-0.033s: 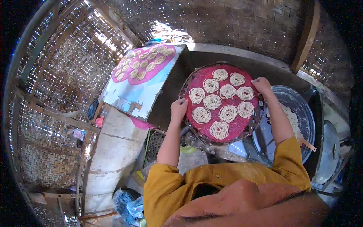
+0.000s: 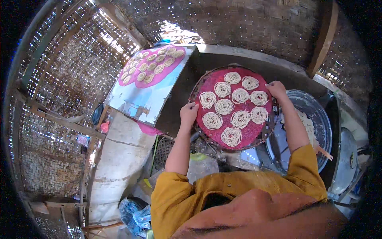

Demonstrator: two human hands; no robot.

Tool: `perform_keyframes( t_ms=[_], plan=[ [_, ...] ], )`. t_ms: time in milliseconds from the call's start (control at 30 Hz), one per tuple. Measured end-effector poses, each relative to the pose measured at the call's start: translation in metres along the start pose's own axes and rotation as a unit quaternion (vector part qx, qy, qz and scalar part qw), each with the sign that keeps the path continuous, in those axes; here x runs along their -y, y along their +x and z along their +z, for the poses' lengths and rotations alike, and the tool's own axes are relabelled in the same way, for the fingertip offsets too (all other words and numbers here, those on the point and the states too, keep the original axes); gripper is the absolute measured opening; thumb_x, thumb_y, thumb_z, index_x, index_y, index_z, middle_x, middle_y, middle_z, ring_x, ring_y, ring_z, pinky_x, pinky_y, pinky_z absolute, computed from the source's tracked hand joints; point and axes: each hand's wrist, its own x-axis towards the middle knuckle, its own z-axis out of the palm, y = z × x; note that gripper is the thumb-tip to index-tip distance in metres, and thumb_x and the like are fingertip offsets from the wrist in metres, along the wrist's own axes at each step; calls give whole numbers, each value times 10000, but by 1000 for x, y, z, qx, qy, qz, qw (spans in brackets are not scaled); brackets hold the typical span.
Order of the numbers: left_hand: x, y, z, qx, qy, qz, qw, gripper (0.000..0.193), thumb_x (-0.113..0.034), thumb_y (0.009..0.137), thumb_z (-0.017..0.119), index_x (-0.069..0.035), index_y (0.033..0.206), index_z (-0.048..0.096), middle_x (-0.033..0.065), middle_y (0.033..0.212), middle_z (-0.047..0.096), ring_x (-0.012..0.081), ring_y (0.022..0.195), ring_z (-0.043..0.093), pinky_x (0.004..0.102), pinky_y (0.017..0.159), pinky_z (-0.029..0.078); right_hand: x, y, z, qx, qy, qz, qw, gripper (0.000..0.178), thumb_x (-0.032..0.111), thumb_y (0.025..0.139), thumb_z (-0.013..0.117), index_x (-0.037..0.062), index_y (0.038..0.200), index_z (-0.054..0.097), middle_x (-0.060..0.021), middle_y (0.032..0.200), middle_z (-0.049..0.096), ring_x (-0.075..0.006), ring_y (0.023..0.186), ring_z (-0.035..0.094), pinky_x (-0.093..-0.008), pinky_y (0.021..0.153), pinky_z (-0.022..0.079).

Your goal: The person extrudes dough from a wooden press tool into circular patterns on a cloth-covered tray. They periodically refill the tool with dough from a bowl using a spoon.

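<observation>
A round red cloth [image 2: 226, 120] lies over a dark round tray [image 2: 193, 94], whose worn rim shows around it. Several flat coils of pale noodle-like strands [image 2: 224, 106] rest spaced out on the cloth. My left hand [image 2: 189, 113] is closed at the cloth's left edge, thumb on top. Opposite, my right hand [image 2: 276, 89] pinches the right edge with its fingers bent. What lies under the fingertips is partly hidden, and I cannot tell if they grip the tray rim too.
A wide metal basin [image 2: 327, 131] holding pale dough-like material [image 2: 307, 126] stands at the right, beside a round metal lid [image 2: 345, 163]. At the left, a blue-white box-like panel [image 2: 153, 99] carries pink cloths [image 2: 169, 73] with more coils. Woven walls [image 2: 246, 28] enclose the space.
</observation>
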Motion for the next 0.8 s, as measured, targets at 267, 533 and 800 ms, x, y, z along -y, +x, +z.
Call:
perform_keyframes(
  t_ms=[267,533,800],
  plan=[
    [-11,-3,0,-80,5,58,995,279,-240,727,574,7,851,608,153,811,608,259,743,596,315,683,456,16,-14,-3,-44,6,-95,994,301,345,710,569,70,815,630,-117,778,608,-266,730,584,-342,667,441],
    [-14,38,-61,-106,-134,74,982,259,-207,736,601,23,854,605,145,800,614,182,725,596,279,654,457,115,-41,-36,-145,44,-202,968,273,240,745,561,-20,821,601,-143,778,607,-219,704,585,-294,664,435],
    [83,115,-217,-155,-124,49,979,287,-225,719,600,14,877,610,131,854,618,187,782,586,280,725,437,276,14,50,-56,102,-255,960,262,233,735,579,-4,840,614,-109,729,623,-163,647,585,-281,618,442]
  ],
)
